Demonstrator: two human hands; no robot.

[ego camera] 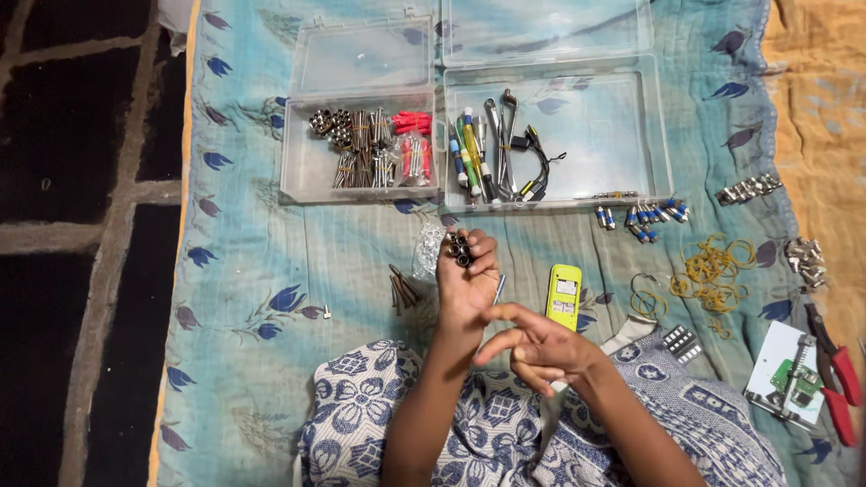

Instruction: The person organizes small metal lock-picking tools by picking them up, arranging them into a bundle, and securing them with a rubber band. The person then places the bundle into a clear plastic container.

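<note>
- Sorting of small hardware in hand, judging by the layout: left hand [466,280] raised palm-up above the patterned blue cloth [271,252], fingers [483,261] curled around a small bundle of dark metal sockets [459,248] held at the fingertips.
- Right hand [532,347] just beside and below the left wrist, holding nothing, fingers loosely spread, index pointing left toward the left palm.
- Bundle well short of both clear boxes: small clear box [359,144] ahead and to the left, already stocked with similar metal sockets, nails and red plugs; larger clear box [555,135] ahead and to the right, with screwdrivers and a spanner along its left side.
- Step judged as gathering and counting: pieces collected in the left hand, not yet dropped into a compartment.
- Next move, as a judgement: a forward reach with the left hand over the small clear box, then a controlled release so nothing rolls onto the cloth; a steadying pinch from the right hand possibly useful.
- Near the hands: a few loose dark nails [402,289] on the cloth to the left, a yellow handheld device [565,296] just to the right.
- Further right: yellow rubber bands [713,271], red-handled pliers [834,370].
</note>
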